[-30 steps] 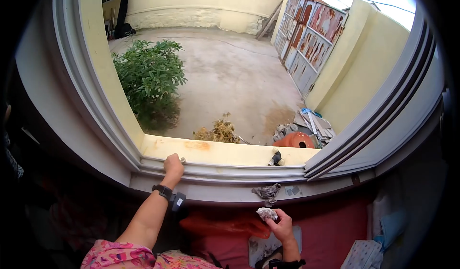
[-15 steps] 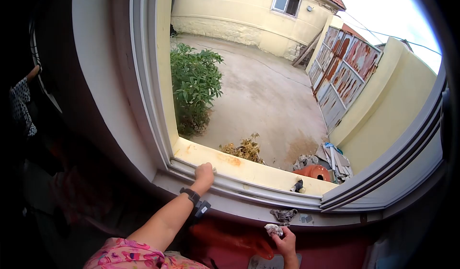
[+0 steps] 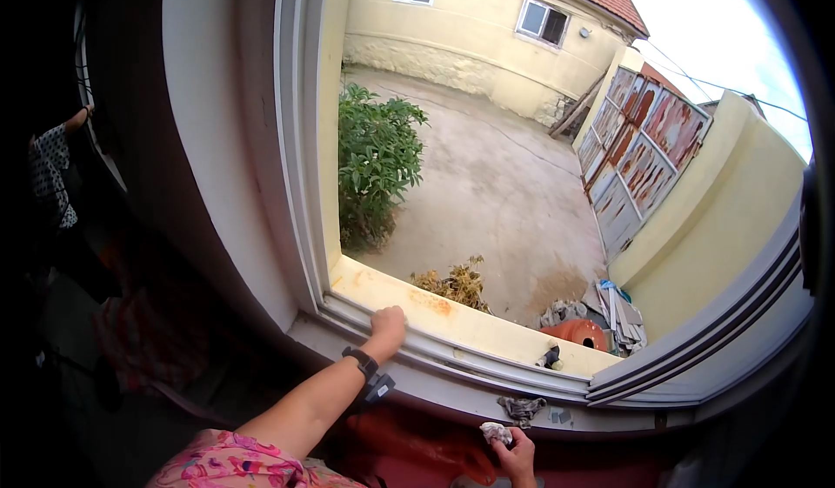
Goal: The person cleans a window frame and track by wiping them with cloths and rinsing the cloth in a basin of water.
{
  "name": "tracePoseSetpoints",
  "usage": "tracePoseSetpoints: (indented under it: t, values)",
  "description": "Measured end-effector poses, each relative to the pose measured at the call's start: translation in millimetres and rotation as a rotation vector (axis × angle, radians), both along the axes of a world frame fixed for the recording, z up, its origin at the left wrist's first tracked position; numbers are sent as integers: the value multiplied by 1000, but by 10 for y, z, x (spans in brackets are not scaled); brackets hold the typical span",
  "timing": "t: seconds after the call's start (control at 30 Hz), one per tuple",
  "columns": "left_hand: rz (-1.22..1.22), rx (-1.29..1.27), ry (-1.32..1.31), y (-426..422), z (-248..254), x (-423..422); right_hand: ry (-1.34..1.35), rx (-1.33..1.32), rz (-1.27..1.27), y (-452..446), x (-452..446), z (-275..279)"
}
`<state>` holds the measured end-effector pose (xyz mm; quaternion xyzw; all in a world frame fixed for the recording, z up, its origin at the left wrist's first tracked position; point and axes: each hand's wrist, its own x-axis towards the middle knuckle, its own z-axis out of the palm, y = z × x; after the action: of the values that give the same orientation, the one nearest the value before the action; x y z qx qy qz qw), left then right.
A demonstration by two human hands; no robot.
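My left hand [image 3: 388,324] is closed on the white window track [image 3: 452,355], near its left end; whatever it holds is too hidden to name. Below the sill, my right hand [image 3: 517,455] pinches a crumpled, dirty white cloth [image 3: 496,433] between thumb and fingers. A grey rag [image 3: 522,411] lies on the inner ledge just above that hand. Beside the rag are small grey pieces [image 3: 559,415]. On the outer yellow sill [image 3: 487,321] sits a small black and cream object [image 3: 550,358].
Window frames stand at left [image 3: 300,140] and right [image 3: 713,336]. Outside are a green bush [image 3: 374,162], dried plants [image 3: 459,285], an orange container [image 3: 581,333] and a rusty gate [image 3: 639,149]. Another person's patterned sleeve [image 3: 54,175] shows at far left.
The view has swung left and tilted, so the window and both hands appear shifted. My left hand stays closed at the track, and my right hand still holds the white cloth.
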<state>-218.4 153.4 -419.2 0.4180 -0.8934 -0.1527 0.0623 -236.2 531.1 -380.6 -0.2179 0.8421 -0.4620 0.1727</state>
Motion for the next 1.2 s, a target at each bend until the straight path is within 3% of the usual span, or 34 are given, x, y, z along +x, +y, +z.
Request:
tracePoseSetpoints:
  t: [0.03, 0.1, 0.2, 0.27, 0.6, 1.2]
  values:
    - [-1, -9, 5, 9, 4, 4, 1, -1, 1, 13, 6, 23]
    - [2, -3, 10, 6, 23, 7, 14, 258, 99, 34, -5, 40]
    - [-1, 11, 11, 25, 59, 27, 132, 84, 31, 30, 16, -43]
    - [-3, 14, 14, 28, 58, 20, 130, 167, 25, 55, 30, -1]
    - [42, 7, 6, 38, 67, -4, -11, 51, 9, 109, -15, -103]
    - [30, -4, 16, 25, 14, 10, 58, 78, 34, 148, 56, 38]
